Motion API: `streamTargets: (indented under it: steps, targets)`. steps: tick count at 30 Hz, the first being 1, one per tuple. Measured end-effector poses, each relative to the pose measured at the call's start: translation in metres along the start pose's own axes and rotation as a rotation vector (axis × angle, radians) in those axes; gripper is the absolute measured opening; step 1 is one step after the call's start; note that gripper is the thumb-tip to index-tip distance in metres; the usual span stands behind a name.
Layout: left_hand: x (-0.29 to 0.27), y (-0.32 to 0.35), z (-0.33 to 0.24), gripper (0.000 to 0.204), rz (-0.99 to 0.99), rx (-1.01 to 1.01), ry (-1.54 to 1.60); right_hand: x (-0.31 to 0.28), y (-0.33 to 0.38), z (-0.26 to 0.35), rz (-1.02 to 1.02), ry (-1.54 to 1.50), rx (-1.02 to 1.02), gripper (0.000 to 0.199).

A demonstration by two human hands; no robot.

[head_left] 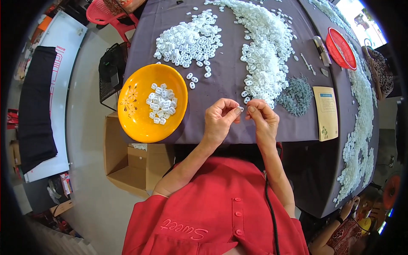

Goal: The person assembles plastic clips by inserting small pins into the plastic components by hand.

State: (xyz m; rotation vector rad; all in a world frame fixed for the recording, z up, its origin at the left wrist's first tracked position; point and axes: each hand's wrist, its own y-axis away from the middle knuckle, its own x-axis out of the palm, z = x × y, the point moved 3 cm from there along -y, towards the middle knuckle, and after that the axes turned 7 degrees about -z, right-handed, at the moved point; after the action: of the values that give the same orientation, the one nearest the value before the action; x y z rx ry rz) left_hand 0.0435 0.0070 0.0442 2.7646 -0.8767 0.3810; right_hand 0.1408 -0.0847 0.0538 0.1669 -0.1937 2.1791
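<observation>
My left hand (220, 121) and my right hand (264, 122) meet over the table's near edge, thumbs and forefingers pinched. At the left fingertips shows a small white plastic piece (242, 109). The right fingers are closed just beside it; what they hold, if anything, is too small to make out. Beyond my hands spreads a long heap of white oval two-holed pieces (265, 55). To the right lies a pile of small grey-green plastic parts (299, 95). On the left an orange-yellow bowl (131, 121) holds a cluster of white pieces (162, 103).
Another heap of white pieces (187, 42) lies at the far left of the dark tablecloth (229, 51). A yellowish booklet (326, 112), a red basket (341, 49) and more pieces (361, 127) are on the right. A cardboard box (111, 148) stands below; a co-worker's arm (329, 238) shows lower right.
</observation>
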Motion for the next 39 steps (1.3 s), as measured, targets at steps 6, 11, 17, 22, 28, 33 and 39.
streamTargets:
  steps: [6,11,17,22,28,33,39]
  targets:
    - [0.007,0.005,-0.008,0.007,0.037,-0.048,-0.005,0.001,0.002,0.003,0.006,-0.102,0.145,0.009]
    - [0.007,0.007,-0.008,0.007,0.03,-0.051,-0.006,0.001,0.002,-0.002,0.02,-0.208,0.177,0.013]
    - [0.008,0.008,-0.011,0.007,0.035,-0.028,-0.022,0.0,0.002,0.0,0.036,-0.179,0.173,0.013]
    - [0.007,0.008,-0.01,0.007,0.033,-0.026,-0.064,0.0,0.002,0.005,0.057,-0.104,0.152,0.012]
    - [0.004,0.005,-0.011,0.004,0.072,0.072,-0.284,-0.003,-0.001,0.003,0.1,0.019,0.112,0.009]
    - [0.002,0.002,-0.004,0.003,0.029,0.075,-0.282,-0.003,-0.002,-0.004,0.119,0.106,0.062,0.008]
    - [0.002,-0.003,0.013,0.005,-0.009,0.041,-0.263,-0.007,0.0,-0.031,0.061,0.063,0.087,0.009]
